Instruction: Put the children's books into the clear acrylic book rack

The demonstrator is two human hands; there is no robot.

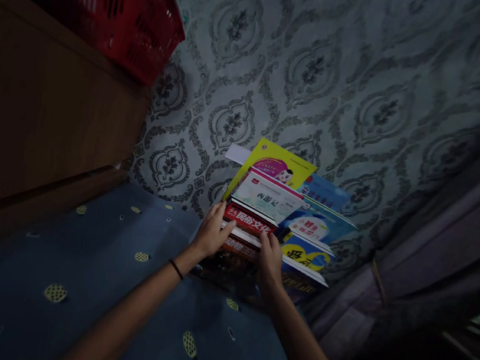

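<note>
Two rows of books stand upright, one in front of another, against the wall. My left hand is closed around the left edge of a red book with white lettering, thumb on its front. At that book's right edge is my right hand, fingers closed on it. Behind the red book rise a pale book and a yellow book; a dark brown book stands in front. The right row has a light blue book, a blue-and-yellow book and a dark blue book.
The books stand on a blue cloth with yellow printed spots. At left is a wooden cabinet with a red plastic basket on top. Patterned wallpaper backs the scene, and a tied curtain hangs at right.
</note>
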